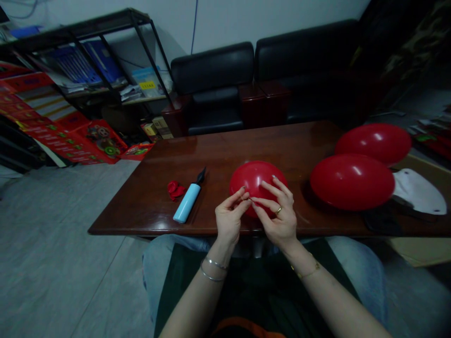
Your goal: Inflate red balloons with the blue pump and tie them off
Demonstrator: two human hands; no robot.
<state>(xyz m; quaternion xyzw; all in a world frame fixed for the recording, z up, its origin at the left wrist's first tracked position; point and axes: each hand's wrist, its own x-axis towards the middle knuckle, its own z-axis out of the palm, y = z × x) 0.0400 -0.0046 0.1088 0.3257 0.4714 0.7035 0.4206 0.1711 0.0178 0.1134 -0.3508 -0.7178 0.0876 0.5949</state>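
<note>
An inflated red balloon [252, 174] is at the front middle of the brown table [225, 149], its near side partly hidden by my fingers. My left hand [229, 217] pinches at the balloon's near end with thumb and forefinger. Close against it, my right hand [281, 211] also pinches there with thumb and forefinger, its other fingers spread over the balloon. The balloon's neck is too small to make out between the fingertips. Left of my hands lies a light blue hand pump [188, 202] with a black nozzle, beside some uninflated red balloons [175, 190].
Two more inflated red balloons [352, 182] [375, 142] rest at the table's right, next to a white item [417, 191]. Black sofas [214, 68] stand behind the table. A metal shelf [136, 26] and red boxes [95, 141] are at the left.
</note>
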